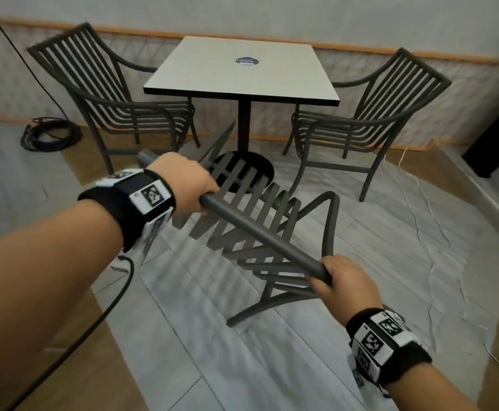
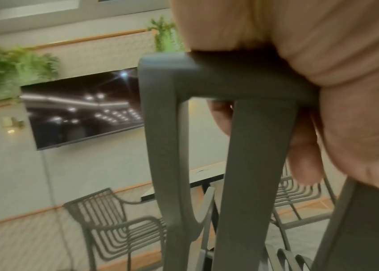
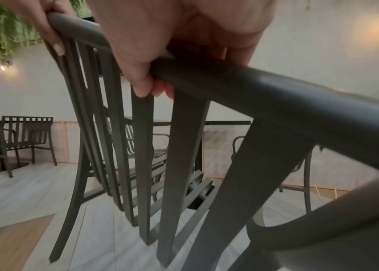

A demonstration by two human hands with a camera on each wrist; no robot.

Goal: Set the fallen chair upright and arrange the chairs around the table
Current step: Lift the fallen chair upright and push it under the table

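You grip the third chair (image 1: 260, 232) by its top rail, both hands (image 1: 187, 185) (image 1: 347, 287) curled round it, tilted, not yet tucked to the surface (image 1: 236, 69).

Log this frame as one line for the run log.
left hand: grips top rail | right hand: grips top rail | held chair: tilted | two chairs upright beside table
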